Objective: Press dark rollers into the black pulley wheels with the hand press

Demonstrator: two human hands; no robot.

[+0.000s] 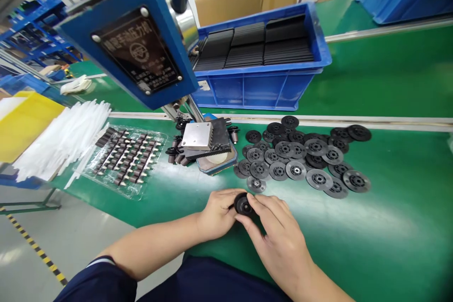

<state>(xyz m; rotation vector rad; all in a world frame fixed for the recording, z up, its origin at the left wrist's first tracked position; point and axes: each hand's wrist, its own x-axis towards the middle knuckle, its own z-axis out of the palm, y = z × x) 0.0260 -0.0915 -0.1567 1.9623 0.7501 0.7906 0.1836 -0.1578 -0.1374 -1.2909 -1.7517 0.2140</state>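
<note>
Green workbench (pixel 399 174), grey floor (pixel 92 229), blue shelving (pixel 37 33)

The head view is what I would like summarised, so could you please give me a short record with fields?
left hand: grips a round black part
right hand: grips the same part
blue press: upper left of view
black discs: loose, overlapping, on the green table
clear tray: left of the silver block, holding dark parts
blue crate: beyond the discs, holding flat black pieces

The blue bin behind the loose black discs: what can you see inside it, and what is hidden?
Inside the blue bin are closely packed rows of thin black pieces. The bin's floor and the pieces' lower parts are hidden.
</note>
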